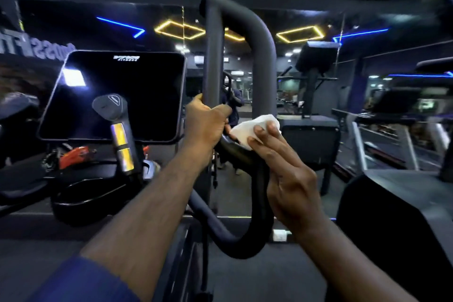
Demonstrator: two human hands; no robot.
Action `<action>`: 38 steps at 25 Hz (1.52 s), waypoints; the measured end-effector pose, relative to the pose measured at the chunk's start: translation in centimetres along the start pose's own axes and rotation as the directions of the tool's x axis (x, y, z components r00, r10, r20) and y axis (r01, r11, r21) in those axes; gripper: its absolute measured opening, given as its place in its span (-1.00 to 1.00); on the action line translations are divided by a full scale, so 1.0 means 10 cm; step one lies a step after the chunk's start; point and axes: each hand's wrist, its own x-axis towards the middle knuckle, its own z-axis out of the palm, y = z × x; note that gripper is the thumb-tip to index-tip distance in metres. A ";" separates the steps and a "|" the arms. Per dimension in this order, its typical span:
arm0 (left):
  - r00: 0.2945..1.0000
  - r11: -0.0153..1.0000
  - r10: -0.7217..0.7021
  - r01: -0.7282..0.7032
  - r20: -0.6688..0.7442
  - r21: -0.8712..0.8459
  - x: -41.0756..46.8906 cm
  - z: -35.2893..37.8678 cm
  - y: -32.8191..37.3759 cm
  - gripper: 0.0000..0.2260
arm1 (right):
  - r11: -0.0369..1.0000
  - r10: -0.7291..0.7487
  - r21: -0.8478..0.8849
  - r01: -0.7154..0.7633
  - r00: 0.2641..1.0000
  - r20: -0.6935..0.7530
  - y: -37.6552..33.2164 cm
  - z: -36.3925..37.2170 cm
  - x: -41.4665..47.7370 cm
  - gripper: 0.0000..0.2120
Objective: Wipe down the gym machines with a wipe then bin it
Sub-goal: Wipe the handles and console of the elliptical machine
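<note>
A black looped handlebar (263, 51) of a gym machine rises in the middle of the view. My left hand (206, 122) grips its upright tube with curled fingers. A crumpled white wipe (247, 130) lies against the lower bend of the bar, just right of my left hand. My right hand (286, 174) presses the wipe onto the bar with nearly straight fingers on top of it; whether the thumb pinches it underneath is hidden.
The machine's dark console screen (117, 95) stands at the left, with a short grip handle (115, 125) bearing metal sensor bands in front of it. A mirror wall (306, 39) lies behind. Treadmills (392, 135) stand to the right, and a black machine shroud (397, 223) is close at the lower right.
</note>
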 end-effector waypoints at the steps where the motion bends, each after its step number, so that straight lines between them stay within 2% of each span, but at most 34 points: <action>1: 1.000 1.000 -0.011 0.011 0.002 -0.016 -0.03 -0.01 -0.03 -0.82 | 0.999 -0.007 -0.038 0.009 0.999 0.032 -0.02 0.01 -0.05 -0.61; 3: 0.999 0.997 -0.044 0.045 0.013 -0.060 -0.10 -0.03 -0.08 -0.81 | 0.993 -0.013 -0.118 0.027 0.993 0.117 -0.10 0.00 -0.47 -0.64; 5: 0.997 0.994 -0.068 0.071 0.031 -0.081 -0.13 -0.05 -0.09 -0.78 | 0.983 -0.073 -0.150 0.106 0.975 0.212 -0.24 -0.08 -0.94 -0.62; 8: 0.998 0.997 -0.054 0.055 0.022 -0.059 -0.14 -0.06 -0.07 -0.79 | 0.947 -0.195 -0.170 0.272 0.908 0.370 -0.23 -0.21 -0.86 -0.59; 13: 0.997 0.998 -0.067 0.066 0.036 0.024 -0.20 -0.10 0.01 -0.80 | 0.920 -0.136 -0.292 0.262 0.911 0.389 -0.21 -0.13 -0.34 -0.69; 16: 0.995 0.997 -0.081 0.081 0.055 0.007 -0.20 -0.13 0.04 -0.76 | 0.904 -0.183 -0.278 0.325 0.881 0.436 -0.23 -0.24 -0.58 -0.60; 20: 0.995 0.996 -0.091 0.091 0.038 0.005 -0.19 -0.11 0.02 -0.76 | 0.898 -0.251 -0.246 0.366 0.883 0.397 -0.27 -0.31 -0.69 -0.59; 22: 0.997 0.997 -0.079 0.078 0.025 0.007 -0.19 -0.08 0.01 -0.76 | 0.920 -0.187 -0.271 0.284 0.925 0.331 -0.26 -0.21 -0.50 -0.55; 25: 0.998 0.998 -0.062 0.062 0.014 0.009 -0.19 -0.08 -0.01 -0.77 | 0.960 -0.077 -0.228 0.160 0.939 0.335 -0.23 -0.17 -0.40 -0.31; 27: 0.998 0.998 -0.062 0.062 0.014 0.001 -0.20 -0.09 -0.01 -0.75 | 0.981 -0.019 -0.181 0.069 0.963 0.269 -0.23 -0.14 -0.70 -0.34; 29: 0.998 0.998 -0.066 0.066 0.021 -0.015 -0.20 -0.09 -0.04 -0.73 | 0.989 0.139 -0.058 -0.134 0.986 0.092 -0.34 -0.05 -1.09 -0.46; 30: 0.997 0.997 -0.068 0.069 0.019 -0.026 -0.20 -0.07 -0.05 -0.74 | 0.966 0.254 0.048 -0.254 0.967 0.009 -0.40 0.00 -1.20 -0.52; 31: 0.998 0.997 -0.064 0.065 0.008 -0.031 -0.21 -0.07 -0.04 -0.75 | 0.901 0.395 0.214 -0.378 0.918 -0.042 -0.47 0.07 -1.21 -0.56; 32: 0.998 0.997 -0.063 0.063 0.002 -0.038 -0.22 -0.07 -0.03 -0.75 | 0.761 0.553 0.428 -0.487 0.832 -0.036 -0.52 0.12 -1.11 -0.59; 33: 0.998 0.997 -0.068 0.068 0.000 -0.047 -0.22 -0.07 -0.01 -0.75 | 0.555 0.684 0.626 -0.548 0.729 0.032 -0.52 0.15 -0.95 -0.61; 34: 0.998 0.997 -0.068 0.067 -0.010 -0.046 -0.23 -0.06 0.00 -0.76 | 0.322 0.771 0.750 -0.578 0.620 0.146 -0.48 0.16 -0.78 -0.62; 36: 0.997 0.997 -0.066 0.065 -0.040 -0.034 -0.25 -0.03 -0.01 -0.75 | -0.078 0.778 0.814 -0.576 0.476 0.411 -0.30 0.10 -0.48 -0.63; 37: 0.996 0.997 -0.068 0.066 -0.053 -0.027 -0.24 -0.02 -0.02 -0.75 | -0.227 0.721 0.787 -0.573 0.444 0.531 -0.19 0.06 -0.38 -0.62; 38: 0.996 0.998 -0.067 0.066 -0.062 -0.018 -0.23 -0.02 -0.04 -0.74 | -0.329 0.638 0.736 -0.592 0.436 0.635 -0.09 0.01 -0.34 -0.59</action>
